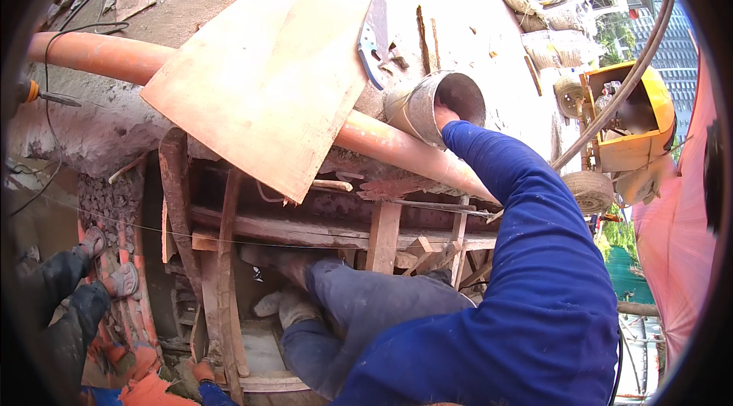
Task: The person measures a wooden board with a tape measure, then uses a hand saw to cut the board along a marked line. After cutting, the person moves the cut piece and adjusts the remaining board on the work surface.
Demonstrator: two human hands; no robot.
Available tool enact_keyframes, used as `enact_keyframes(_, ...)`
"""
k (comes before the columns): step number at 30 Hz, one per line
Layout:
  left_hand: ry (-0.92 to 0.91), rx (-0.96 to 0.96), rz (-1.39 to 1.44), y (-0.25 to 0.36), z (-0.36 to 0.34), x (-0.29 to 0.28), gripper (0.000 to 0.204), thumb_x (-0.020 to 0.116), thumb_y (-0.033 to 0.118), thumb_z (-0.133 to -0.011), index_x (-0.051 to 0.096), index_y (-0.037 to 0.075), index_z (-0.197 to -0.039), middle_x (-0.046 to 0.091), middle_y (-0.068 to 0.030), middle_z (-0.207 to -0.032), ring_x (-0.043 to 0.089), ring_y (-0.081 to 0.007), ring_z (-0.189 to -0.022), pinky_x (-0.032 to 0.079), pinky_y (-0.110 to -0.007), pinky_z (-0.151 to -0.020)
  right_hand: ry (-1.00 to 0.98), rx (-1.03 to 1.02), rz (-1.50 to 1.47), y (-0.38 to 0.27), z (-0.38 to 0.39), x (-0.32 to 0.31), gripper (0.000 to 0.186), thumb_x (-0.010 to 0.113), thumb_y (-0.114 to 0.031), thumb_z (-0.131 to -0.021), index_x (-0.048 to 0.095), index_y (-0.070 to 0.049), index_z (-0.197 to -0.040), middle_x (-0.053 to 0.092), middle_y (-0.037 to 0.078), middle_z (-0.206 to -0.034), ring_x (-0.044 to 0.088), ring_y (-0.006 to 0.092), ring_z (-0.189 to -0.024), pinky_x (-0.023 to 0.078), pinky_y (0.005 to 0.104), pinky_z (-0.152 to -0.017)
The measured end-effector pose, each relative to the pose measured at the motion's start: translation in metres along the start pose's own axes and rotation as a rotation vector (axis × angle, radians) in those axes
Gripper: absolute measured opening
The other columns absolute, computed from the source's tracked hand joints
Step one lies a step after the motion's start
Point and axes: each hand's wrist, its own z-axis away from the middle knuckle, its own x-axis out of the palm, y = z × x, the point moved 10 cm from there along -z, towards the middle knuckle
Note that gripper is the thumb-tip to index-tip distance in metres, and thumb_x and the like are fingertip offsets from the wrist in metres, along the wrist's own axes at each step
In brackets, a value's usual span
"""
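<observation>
My right hand [445, 115] reaches through the mouth of a cement-smeared bucket [410, 110], which lies tipped on its side against an orange pipe [405, 152]. The bucket wall and shadow hide my fingers. My blue-sleeved arm stretches up from the lower right. Left of the bucket lies a tool with a blue handle [371, 68] and a flat blade, much like a handsaw. A thin plywood sheet [259, 78] rests across the pipe. My left hand is out of sight.
Below the pipe, a trench holds timber props [383, 238] and boards around my legs. A co-worker's legs [72, 295] stand at left; a blue-sleeved hand [202, 372], apparently the co-worker's, touches wood. A yellow wheeled machine [634, 112], a cable [637, 74] and sacks [561, 47] are at right.
</observation>
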Motion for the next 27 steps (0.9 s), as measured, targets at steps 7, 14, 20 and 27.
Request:
enact_keyframes(7, 0.020, 0.124, -0.180, 0.020, 0.011, 0.014, 0.063, 0.073, 0.010, -0.090, 0.047, -0.006, -0.144, 0.073, -0.0229, -0.118, 0.070, -0.0354, -0.100, 0.054, -0.045, -0.092, -0.021, 0.200, -0.218, 0.103, -0.023, 0.086, 0.042, 0.053, -0.029, -0.106, 0.069, -0.005, -0.136, 0.067, 0.028, -0.137, 0.069, 0.0426, -0.122, 0.058, 0.0509, -0.102)
enact_keyframes(14, -0.010, 0.082, 0.220, 0.004, -0.014, 0.040, 0.046, 0.071, 0.012, -0.092, 0.053, 0.005, -0.134, 0.072, -0.0186, -0.105, 0.067, -0.0326, -0.090, 0.053, -0.047, -0.081, -0.164, 0.229, -0.227, 0.121, -0.023, 0.096, 0.040, 0.058, -0.029, -0.104, 0.072, -0.004, -0.133, 0.067, 0.028, -0.136, 0.069, 0.0408, -0.124, 0.057, 0.0503, -0.103)
enact_keyframes(20, 0.146, 0.186, 0.165, 0.004, 0.027, -0.004, 0.040, 0.071, 0.012, -0.089, 0.058, 0.007, -0.126, 0.069, -0.0193, -0.102, 0.067, -0.0348, -0.093, 0.052, -0.049, -0.083, -0.153, 0.088, -0.203, 0.062, -0.021, 0.130, 0.037, 0.059, -0.026, -0.103, 0.074, -0.003, -0.128, 0.069, 0.029, -0.131, 0.070, 0.0412, -0.121, 0.058, 0.0509, -0.101)
enact_keyframes(27, 0.081, 0.149, -0.028, 0.059, 0.050, 0.023, 0.043, 0.072, 0.010, -0.082, 0.061, 0.001, -0.124, 0.071, -0.0289, -0.120, 0.066, -0.0482, -0.119, 0.052, -0.050, -0.100, 0.068, -0.072, 0.024, 0.118, -0.028, 0.052, 0.034, 0.059, -0.024, -0.102, 0.076, -0.002, -0.122, 0.072, 0.030, -0.125, 0.071, 0.0416, -0.118, 0.059, 0.0517, -0.099)
